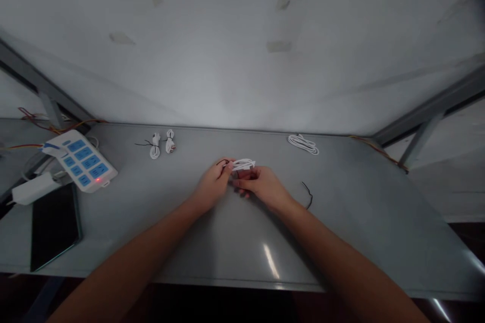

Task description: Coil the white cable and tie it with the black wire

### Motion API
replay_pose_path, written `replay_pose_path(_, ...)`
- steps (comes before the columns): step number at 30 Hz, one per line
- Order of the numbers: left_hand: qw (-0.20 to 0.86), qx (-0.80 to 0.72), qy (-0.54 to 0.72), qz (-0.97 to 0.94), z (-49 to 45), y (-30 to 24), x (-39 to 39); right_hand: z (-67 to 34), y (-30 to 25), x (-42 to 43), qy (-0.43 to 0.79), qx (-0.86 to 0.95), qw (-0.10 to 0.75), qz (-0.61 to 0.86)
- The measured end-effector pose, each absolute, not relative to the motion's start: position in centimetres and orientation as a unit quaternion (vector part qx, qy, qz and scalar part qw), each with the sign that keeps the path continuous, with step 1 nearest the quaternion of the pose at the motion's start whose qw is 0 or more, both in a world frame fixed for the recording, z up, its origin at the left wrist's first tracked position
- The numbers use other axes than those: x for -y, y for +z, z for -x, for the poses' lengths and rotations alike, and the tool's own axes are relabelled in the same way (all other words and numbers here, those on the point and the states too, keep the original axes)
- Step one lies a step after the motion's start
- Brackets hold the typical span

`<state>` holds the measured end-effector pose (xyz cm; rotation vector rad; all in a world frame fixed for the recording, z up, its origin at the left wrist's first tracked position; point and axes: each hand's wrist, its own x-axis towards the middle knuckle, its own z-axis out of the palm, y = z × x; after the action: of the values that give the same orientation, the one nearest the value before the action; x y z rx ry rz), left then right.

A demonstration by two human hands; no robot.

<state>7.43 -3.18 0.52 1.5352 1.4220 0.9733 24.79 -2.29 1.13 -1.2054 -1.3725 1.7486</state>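
Note:
A coiled white cable (243,164) is pinched in my left hand (215,181), above the middle of the grey table. A thin black twist tie (223,161) crosses the coil, with one end showing over my left fingers. My right hand (261,185) is closed at the near side of the coil, its thumb and fingers pinched together by a dark strand of the tie. The fingertips partly hide that strand. To the right, a loose black twist tie (308,196) lies on the table.
Two small tied white cables (155,146) (170,142) lie at the back left, and a coiled white cable (303,144) at the back right. A power strip (85,161), a white adapter (36,188) and a black tablet (55,226) occupy the left side. A white wall (227,75) rises behind.

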Motion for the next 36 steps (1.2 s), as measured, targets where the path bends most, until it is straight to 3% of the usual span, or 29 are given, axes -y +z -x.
replay_pose_path(5, 0.299, -0.574, 0.384, -0.659, -7.1, -0.1, 2.9, -24.4, 1.8, 3.5, 0.538, 0.639, 0.233, 0.497)
replay_pose_path(10, 0.217, -0.541, 0.344, -0.736, -7.3, -0.4, 3.3, -24.3, 2.8, 4.6, 0.251, 0.807, 0.304, 0.44)
replay_pose_path(13, 0.22, -0.524, 0.31, -0.762, -7.5, -0.2, 3.7, -24.7, 3.3, 4.5, 0.159, 0.846, 0.348, 0.371)
replay_pose_path(16, 0.265, -0.514, 0.318, -0.751, -7.5, -0.2, 3.8, -25.1, 3.4, 4.1, 0.152, 0.847, 0.381, 0.337)
replay_pose_path(22, 0.472, -0.539, 0.386, -0.581, -7.2, -0.5, 3.1, -25.7, 2.8, 3.5, 0.172, 0.813, 0.423, 0.361)
replay_pose_path(24, 0.453, -0.552, 0.372, -0.593, -6.9, -0.3, 3.1, -25.8, 2.8, 3.3, 0.145, 0.83, 0.425, 0.33)
replay_pose_path(29, 0.261, -0.567, 0.29, -0.725, -6.6, 1.0, 3.7, -25.7, 2.7, 3.3, 0.103, 0.899, 0.366, 0.219)
replay_pose_path(36, 0.217, -0.525, 0.326, -0.755, -7.1, 1.4, 4.2, -25.4, 1.8, 3.3, 0.118, 0.849, 0.401, 0.324)
